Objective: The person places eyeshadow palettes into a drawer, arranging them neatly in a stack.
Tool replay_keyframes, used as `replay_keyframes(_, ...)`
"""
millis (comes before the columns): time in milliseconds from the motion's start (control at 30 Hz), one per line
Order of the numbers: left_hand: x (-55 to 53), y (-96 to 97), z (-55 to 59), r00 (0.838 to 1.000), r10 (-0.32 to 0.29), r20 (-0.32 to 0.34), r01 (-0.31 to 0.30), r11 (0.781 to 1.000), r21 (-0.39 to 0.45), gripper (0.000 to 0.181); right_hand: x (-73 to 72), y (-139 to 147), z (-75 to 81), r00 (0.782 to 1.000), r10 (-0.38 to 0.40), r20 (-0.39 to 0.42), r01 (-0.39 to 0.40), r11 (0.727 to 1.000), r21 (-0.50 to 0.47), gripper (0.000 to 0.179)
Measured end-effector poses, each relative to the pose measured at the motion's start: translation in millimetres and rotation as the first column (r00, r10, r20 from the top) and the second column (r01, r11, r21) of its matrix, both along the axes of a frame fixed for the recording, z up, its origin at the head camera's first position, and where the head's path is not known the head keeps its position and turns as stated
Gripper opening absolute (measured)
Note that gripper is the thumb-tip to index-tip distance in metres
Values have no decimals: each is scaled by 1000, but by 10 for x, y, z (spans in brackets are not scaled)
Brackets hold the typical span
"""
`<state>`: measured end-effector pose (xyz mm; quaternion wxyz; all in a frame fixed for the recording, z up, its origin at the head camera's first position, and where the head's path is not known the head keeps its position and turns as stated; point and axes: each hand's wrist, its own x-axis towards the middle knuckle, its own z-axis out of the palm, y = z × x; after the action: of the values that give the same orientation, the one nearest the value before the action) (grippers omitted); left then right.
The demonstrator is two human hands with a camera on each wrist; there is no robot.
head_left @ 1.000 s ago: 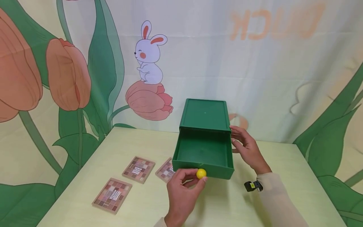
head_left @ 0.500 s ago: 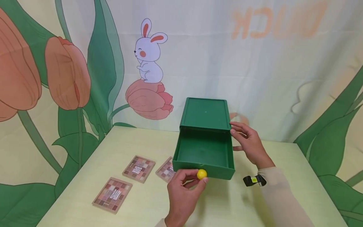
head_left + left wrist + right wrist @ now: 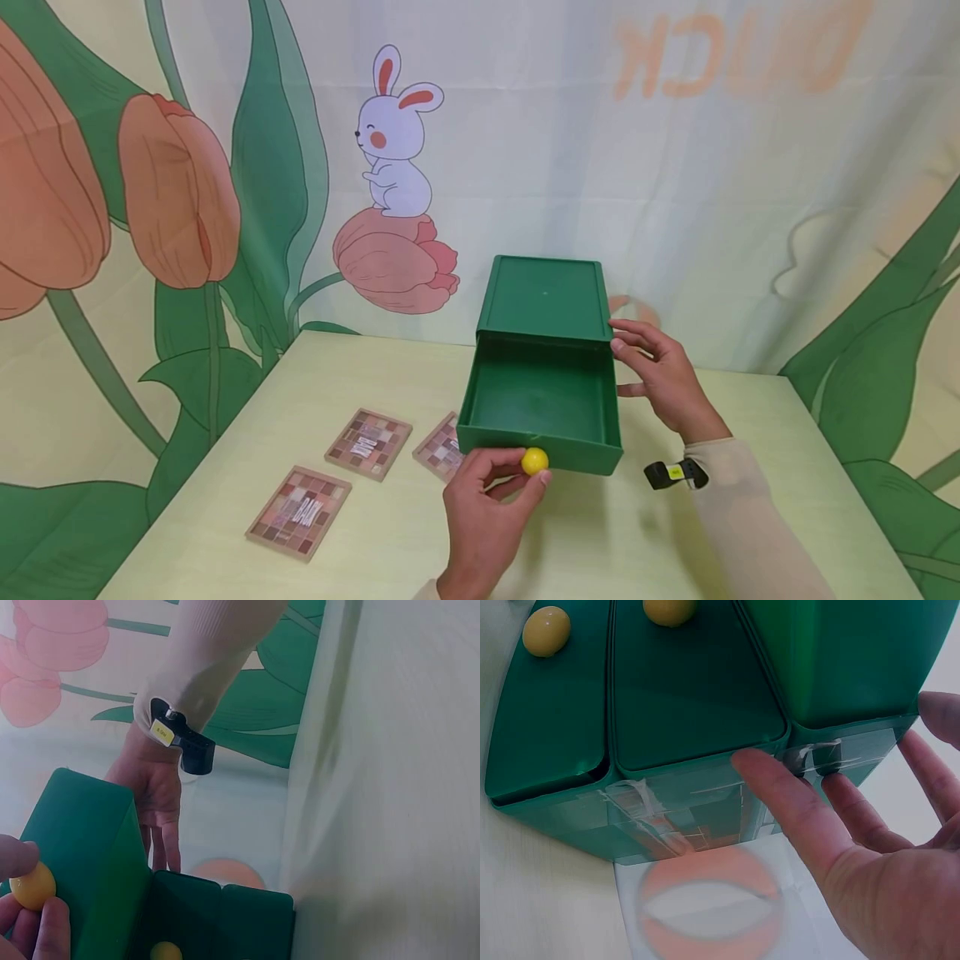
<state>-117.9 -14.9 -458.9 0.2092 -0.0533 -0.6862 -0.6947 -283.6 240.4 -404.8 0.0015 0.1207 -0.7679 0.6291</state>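
Note:
A green drawer cabinet stands toward the back of the table with its top drawer pulled well out, bare inside. My left hand pinches the round yellow knob on that drawer's front between thumb and fingers. At the cabinet's right side, my right hand touches the wall with its fingers extended. In the right wrist view, two lower drawers sit closed, each bearing a yellow knob. Clear tape runs along the cabinet's side there.
Left of the cabinet lie three eyeshadow palettes: a near one, one behind it, and one partly hidden by the drawer and left hand. A printed curtain hangs behind the table.
My right hand has shifted slightly up along the cabinet's side. The left hand keeps its pinch on the knob, and the drawer stands about as far out as before. The head view has tilted slightly.

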Motion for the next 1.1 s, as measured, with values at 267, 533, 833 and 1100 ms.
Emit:
replay_keyframes(267, 13, -10, -16, 1000, -14, -8, 14, 1000, 9, 29, -24, 21, -11, 1000, 5, -13, -4, 1000, 16, 58)
replay_keyframes(533, 32, -16, -32, 1000, -14, -10, 14, 1000, 7, 28, -9, 8, 1, 1000, 6, -1, -6, 1000, 11, 58)
replay_keyframes(833, 62, -26, -51, 1000, -13, -12, 13, 1000, -6, 29, -25, 5, -24, 1000, 20, -22, -20, 1000, 23, 57)
replay_keyframes(1100, 73, -98, -38, 1000, -27, -12, 27, 1000, 16, 29, -21, 15, -21, 1000, 20, -20, -19, 999, 45, 57)
